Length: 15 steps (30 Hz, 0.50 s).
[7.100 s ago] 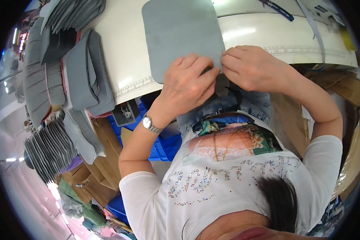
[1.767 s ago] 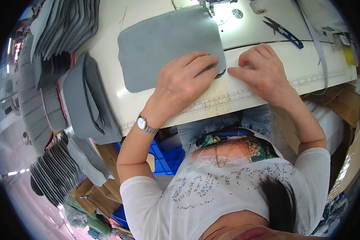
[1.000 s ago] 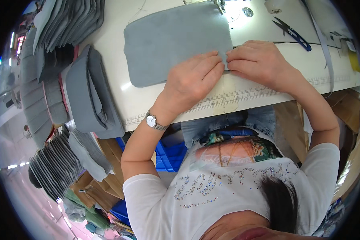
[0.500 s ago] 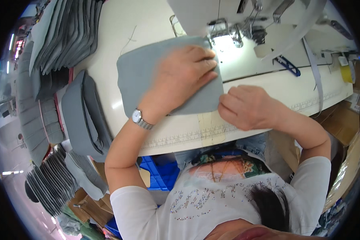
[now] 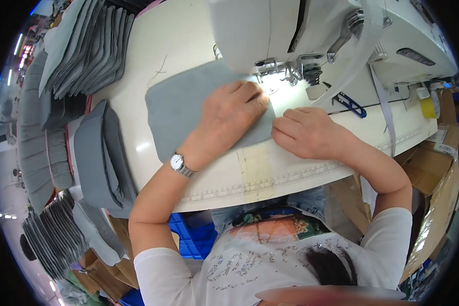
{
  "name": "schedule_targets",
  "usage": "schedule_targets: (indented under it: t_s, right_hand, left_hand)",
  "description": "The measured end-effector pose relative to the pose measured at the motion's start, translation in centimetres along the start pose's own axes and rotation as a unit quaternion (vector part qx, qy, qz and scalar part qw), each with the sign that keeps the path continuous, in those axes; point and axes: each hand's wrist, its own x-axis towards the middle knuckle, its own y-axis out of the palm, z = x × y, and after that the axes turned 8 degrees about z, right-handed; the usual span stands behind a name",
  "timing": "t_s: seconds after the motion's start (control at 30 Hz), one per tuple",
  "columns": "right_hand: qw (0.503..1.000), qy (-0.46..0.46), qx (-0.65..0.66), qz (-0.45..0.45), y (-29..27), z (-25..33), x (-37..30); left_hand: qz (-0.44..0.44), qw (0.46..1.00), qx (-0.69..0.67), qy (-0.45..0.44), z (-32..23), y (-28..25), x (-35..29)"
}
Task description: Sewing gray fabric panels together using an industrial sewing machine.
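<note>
A grey fabric panel point(image 5: 181, 104) lies flat on the white table, its far right corner at the presser foot point(image 5: 262, 79) of a sewing machine point(image 5: 245, 33). On the panel rests my left hand point(image 5: 233, 113), wearing a wristwatch; its bent fingers are closed at the right edge, close beside the lit needle area. My right hand point(image 5: 306, 133) pinches the panel's near right corner with curled fingers. Under the fingers, the edge itself is mostly hidden.
Folded grey pieces point(image 5: 99, 158) sit left of the panel, and a stack of grey panels point(image 5: 89, 51) stands at the far left. Blue snips point(image 5: 349, 103) lie right of the needle. A white strap point(image 5: 385, 107) hangs over the table. Cardboard boxes point(image 5: 426, 168) are at the right.
The view has shifted, bringing more of the machine into sight. My left fingers, stretched out before, are now bent together near the presser foot. My right hand stays at the panel's corner.
</note>
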Motion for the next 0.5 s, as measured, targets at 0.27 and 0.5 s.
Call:
schedule_targets:
  t_s: [0.27,0.5]
  right_hand:
    - [0.993,0.094,0.059,0.037,1.4,-0.4,0.8]
    - [0.98,0.166,-0.004,0.105,-0.3,0.7,0.4]
  left_hand:
    - [0.119,0.988,-0.089,0.044,0.4,-2.8,-1.7]
    - [0.17,0.982,-0.063,0.053,0.7,-4.0,-1.6]
